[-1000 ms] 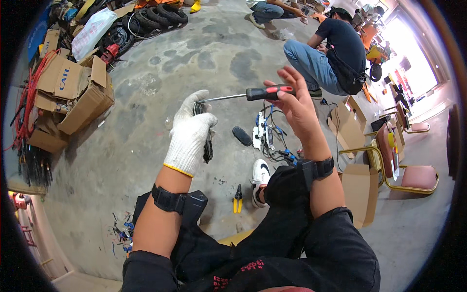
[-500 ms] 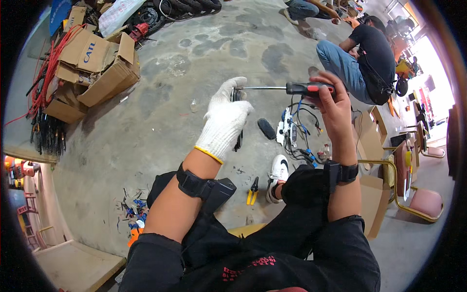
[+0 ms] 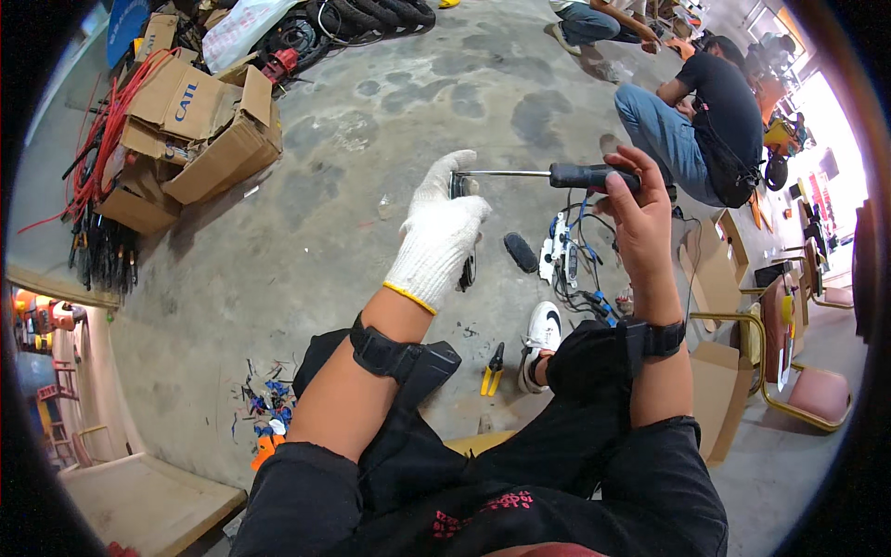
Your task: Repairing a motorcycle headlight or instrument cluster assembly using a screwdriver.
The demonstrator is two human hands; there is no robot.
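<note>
My left hand (image 3: 438, 229), in a white knit glove with a yellow cuff, grips a dark elongated part (image 3: 467, 271), mostly hidden behind the glove. My bare right hand (image 3: 634, 209) has its fingers round the black handle of a screwdriver (image 3: 577, 175). The metal shaft lies level, its end meeting the part at my gloved fingertips. On the floor beyond my foot are a black oblong piece (image 3: 521, 252), a white assembly (image 3: 560, 251) with cables and yellow-handled pliers (image 3: 493, 369).
Torn cardboard boxes (image 3: 190, 111), red cable (image 3: 88, 139) and tyres (image 3: 362, 19) crowd the left and back. Two people (image 3: 705, 130) (image 3: 589, 26) crouch at upper right. Cardboard (image 3: 715, 390) and chairs (image 3: 806, 395) stand right, wire scraps (image 3: 264, 399) lie lower left.
The view has shifted, so both hands and the floor items appear farther right and the background higher. The screwdriver handle has turned: its red stripe, visible earlier, is now hidden.
</note>
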